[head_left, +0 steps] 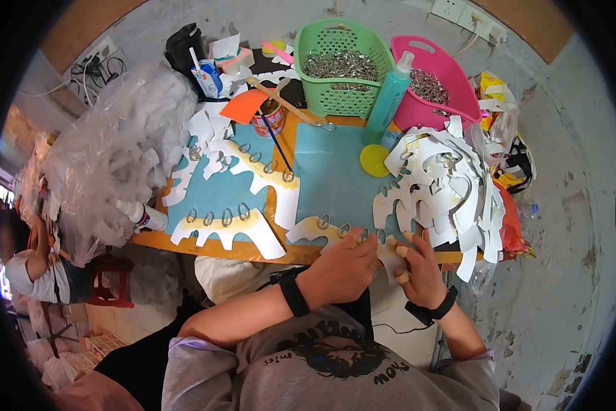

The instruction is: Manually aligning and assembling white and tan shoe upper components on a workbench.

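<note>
Two baskets: green basket [340, 65] and pink basket [436, 81] on cluttered orange table [219, 245]
Left hand [340, 268]: fingers curled, pressing white cutout [335, 236]
Right hand [421, 268]: fingertips pinching the same cutout

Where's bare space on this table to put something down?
Best patch: the blue mat between the yellow lid and the glued white strips. Right side is crowded by the white cutout pile; the back by the green basket and pink basket.

left hand [340, 269] fisted, seemingly gripping | right hand [422, 270] fingers curled | wrists banded
</note>
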Available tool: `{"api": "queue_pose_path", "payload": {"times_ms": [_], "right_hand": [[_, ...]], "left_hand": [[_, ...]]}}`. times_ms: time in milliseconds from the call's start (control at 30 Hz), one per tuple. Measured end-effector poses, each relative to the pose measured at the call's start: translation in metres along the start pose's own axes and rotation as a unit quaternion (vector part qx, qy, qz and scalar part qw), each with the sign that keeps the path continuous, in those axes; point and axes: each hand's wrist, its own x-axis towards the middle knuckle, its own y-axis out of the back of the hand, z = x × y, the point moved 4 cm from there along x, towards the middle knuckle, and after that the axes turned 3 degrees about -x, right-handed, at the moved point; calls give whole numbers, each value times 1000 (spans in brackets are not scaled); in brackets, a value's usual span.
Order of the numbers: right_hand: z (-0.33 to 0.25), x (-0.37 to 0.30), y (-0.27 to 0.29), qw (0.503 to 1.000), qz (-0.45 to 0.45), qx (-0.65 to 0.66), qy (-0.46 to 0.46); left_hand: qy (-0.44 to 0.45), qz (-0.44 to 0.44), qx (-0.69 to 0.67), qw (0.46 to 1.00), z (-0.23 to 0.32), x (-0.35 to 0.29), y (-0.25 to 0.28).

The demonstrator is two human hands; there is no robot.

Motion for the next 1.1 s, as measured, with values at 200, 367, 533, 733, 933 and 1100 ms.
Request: {"api": "queue_pose_path", "payload": {"times_ms": [200, 367, 533, 733, 933, 1100], "right_hand": [[2, 0, -1, 998, 43, 2, -45], [-2, 4, 2, 998, 51, -15, -45], [1, 8, 2, 994, 12, -17, -108], [7, -3, -8, 929, 187, 238, -211], [-26, -1, -19, 993, 85, -77, -4], [-35, 1, -17, 995, 18, -90, -29]], "left_hand": [[31, 16, -88, 996, -7, -1, 6], [35, 51, -139, 988, -11, -2, 9], [61, -25, -138, 988, -13, 1, 2], [70, 34, -135, 988, -19, 4, 6], [94, 34, -156, 983, -22, 4, 7], [145, 100, -217, 960, -26, 5, 18]]}}
